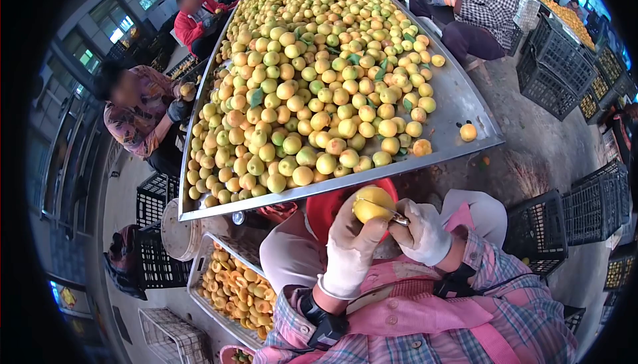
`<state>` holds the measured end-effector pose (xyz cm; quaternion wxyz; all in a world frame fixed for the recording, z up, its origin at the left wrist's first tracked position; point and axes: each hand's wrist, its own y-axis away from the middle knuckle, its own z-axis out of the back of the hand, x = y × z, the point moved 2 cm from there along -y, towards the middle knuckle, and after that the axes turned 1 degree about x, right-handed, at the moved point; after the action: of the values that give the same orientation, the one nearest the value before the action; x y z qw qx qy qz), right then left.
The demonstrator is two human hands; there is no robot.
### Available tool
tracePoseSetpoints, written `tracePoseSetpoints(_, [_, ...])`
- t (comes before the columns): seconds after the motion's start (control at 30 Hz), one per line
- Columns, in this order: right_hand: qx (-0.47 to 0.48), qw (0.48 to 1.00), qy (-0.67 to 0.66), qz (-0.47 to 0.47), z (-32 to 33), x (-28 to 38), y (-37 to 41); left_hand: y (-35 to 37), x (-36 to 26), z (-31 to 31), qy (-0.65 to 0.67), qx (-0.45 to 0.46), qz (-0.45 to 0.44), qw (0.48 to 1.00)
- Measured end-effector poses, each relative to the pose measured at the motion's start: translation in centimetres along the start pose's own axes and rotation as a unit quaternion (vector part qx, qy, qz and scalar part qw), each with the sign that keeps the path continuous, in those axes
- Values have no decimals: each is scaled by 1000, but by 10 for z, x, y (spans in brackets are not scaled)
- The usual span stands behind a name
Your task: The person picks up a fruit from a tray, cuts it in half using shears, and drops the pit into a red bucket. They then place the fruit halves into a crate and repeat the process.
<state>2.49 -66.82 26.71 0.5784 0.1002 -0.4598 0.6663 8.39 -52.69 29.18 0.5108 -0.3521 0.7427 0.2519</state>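
My left hand, in a white glove, is closed around a yellow apricot above my lap. A small knife is gripped in my gloved right hand, its blade against the fruit's side. A thin cut line seems to run across the apricot. Just behind both hands sits a red basin, partly hidden by them. Beyond it, a metal-edged table carries a large heap of whole apricots.
Halved apricots fill a white crate at my left, beside a white bucket. Black crates stand on the right. One apricot lies apart near the table's corner. Other people sit along both table sides.
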Motion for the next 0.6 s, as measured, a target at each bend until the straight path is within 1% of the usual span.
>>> tracePoseSetpoints(0.03, [0,1000,-1,-1,0,0,0,-1,3,1,0,0,1,1000])
tracePoseSetpoints(0.07, [6,1000,1,-16,-1,0,1,-1,4,5,-140,-52,-67,986])
tracePoseSetpoints(0.1, [11,999,5,-30,-1,0,2,-1,2,6,-276,-100,-135,946])
tracePoseSetpoints(0.17, [9,1000,-11,-23,0,-2,1,-3,-2,4,-293,-105,-145,939])
tracePoseSetpoints(0.2, [10,999,-31,-16,0,-2,1,-3,-3,6,-280,-86,-136,947])
tracePoseSetpoints(0.23, [10,999,-32,-17,0,-3,1,-3,-3,7,-266,-67,-126,953])
tracePoseSetpoints(0.27, [13,1000,-18,-1,2,-2,0,-2,-2,8,-267,-68,-125,953])
tracePoseSetpoints(0.33, [14,1000,-6,14,4,-3,1,0,2,11,-224,-69,-90,968])
tracePoseSetpoints(0.37, [35,999,2,21,5,-3,2,-1,0,12,-225,-68,-88,968])
tracePoseSetpoints(0.4, [57,998,11,29,5,-3,3,-1,-5,11,-334,-58,-139,931])
tracePoseSetpoints(0.43, [58,998,11,28,6,-2,2,-2,-9,10,-436,-48,-187,879])
tracePoseSetpoints(0.47, [56,998,22,17,6,-2,1,-2,-10,10,-435,-48,-186,880])
tracePoseSetpoints(0.53, [53,998,35,7,6,-2,2,-4,-15,8,-490,-31,-233,840])
tracePoseSetpoints(0.57, [45,999,3,8,3,-3,5,-3,-13,7,-489,-33,-235,839])
tracePoseSetpoints(0.6, [37,999,-31,7,1,-4,7,-1,-6,9,-347,-29,-172,922])
